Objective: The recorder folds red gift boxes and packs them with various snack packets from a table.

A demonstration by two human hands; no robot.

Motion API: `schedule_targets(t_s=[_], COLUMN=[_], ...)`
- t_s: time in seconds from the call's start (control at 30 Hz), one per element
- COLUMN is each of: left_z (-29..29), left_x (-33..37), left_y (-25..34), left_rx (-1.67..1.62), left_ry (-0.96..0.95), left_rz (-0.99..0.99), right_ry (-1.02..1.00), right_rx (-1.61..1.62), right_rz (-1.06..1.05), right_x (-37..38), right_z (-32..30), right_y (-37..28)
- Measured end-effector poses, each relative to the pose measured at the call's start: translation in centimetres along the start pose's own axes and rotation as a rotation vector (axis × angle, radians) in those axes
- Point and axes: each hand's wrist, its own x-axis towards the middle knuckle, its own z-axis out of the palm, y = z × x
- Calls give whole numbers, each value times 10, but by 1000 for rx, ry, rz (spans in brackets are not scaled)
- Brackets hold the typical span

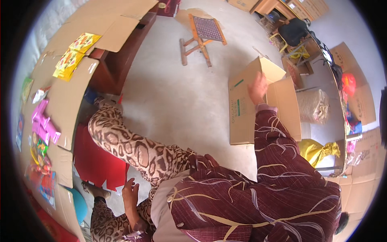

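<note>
My right arm, in a maroon patterned sleeve, stretches out to an opened cardboard box (241, 129) standing on the floor. At the box's upper rim is my right hand (257, 88), its fingers extended and nothing visible in it; whether it touches the cardboard I cannot tell. Low beside my legs hangs my left hand (130, 195), with loosely bent fingers apart and nothing in them. It is nearest to a red sheet-like thing (100, 161) under the table edge. The inside of the box is mostly hidden.
On the left, a cardboard-covered table (80, 109) holds yellow packets (76, 56), purple packets (44, 123) and other small packages. A folding stool (207, 30) stands ahead. To the right are a yellow bag (316, 152), a clear bulky bag (314, 105) and a table with clutter.
</note>
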Motion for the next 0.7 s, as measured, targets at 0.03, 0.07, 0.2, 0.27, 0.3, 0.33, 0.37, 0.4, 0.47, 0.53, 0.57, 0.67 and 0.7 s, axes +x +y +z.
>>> schedule_targets(t_s=[0.03,0.07,0.2,0.27,0.3,0.33,0.37,0.4,0.47,0.53,0.57,0.67,0.7], left_z=[1,3,14,18,22,26,27,28,28,29,29,24,24], left_x=[2,3,9,12,15,19,20,21,20,19,17,11,10], left_y=[2,3,-10,-14,-16,-22,-23,-24,-23,-19,-18,-9,-10], left_rx=[7,14,17,57,80,81,81,82,80,67,59,26,11], left_ry=[-16,-26,-83,-116,-129,-160,-159,-170,-175,-136,-114,-100,-77], left_rz=[14,10,40,33,16,2,7,0,-14,32,49,36,11], right_ry=[24,43,-394,-367,-384,-376,-372,-368,-415,-464,-422,-403,-407], right_rx=[-85,-170,41,37,62,62,79,95,122,150,184,112,118], right_rz=[111,222,371,276,278,287,223,158,156,141,114,114,78], right_x=[-16,-31,-36,-47,-50,-55,-64,-68,-71,-75,-79,-64,-59], right_z=[11,13,32,42,31,30,30,29,24,20,19,20,30], right_y=[35,55,81,52,29,19,10,4,-5,-10,0,24,12])
